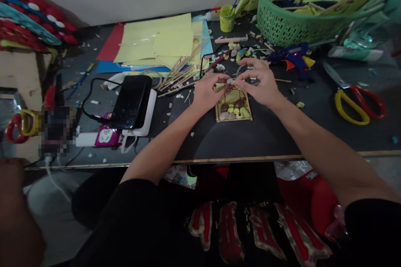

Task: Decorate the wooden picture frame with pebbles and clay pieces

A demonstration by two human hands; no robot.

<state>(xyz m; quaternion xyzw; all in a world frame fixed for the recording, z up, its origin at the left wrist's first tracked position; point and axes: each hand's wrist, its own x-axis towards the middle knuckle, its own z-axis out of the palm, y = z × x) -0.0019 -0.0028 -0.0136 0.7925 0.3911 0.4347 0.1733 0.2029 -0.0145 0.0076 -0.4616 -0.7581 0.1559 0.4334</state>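
Observation:
A small craft panel (235, 110) with a stick frame lies flat on the dark table. Painted yellow, brown and pale pebbles (237, 112) fill its lower half, and thin reddish-brown lines run above them. Over its top edge my left hand (209, 90) and my right hand (262, 82) meet, thumbs and forefingers pinched at a tiny whitish piece (230, 81). What exactly the piece is stays too small to tell. The other fingers of my right hand are curled and raised. A clear ring-shaped thing (239, 71), perhaps a tape roll, shows partly behind my right hand.
At the right lie a blue glue gun (293, 59) and large scissors (354, 96); a green basket (282, 25) stands behind. Sticks (180, 76) and coloured paper (150, 37) lie back left. A phone (131, 100) rests on a white block. Another person's arm (15, 212) is far left.

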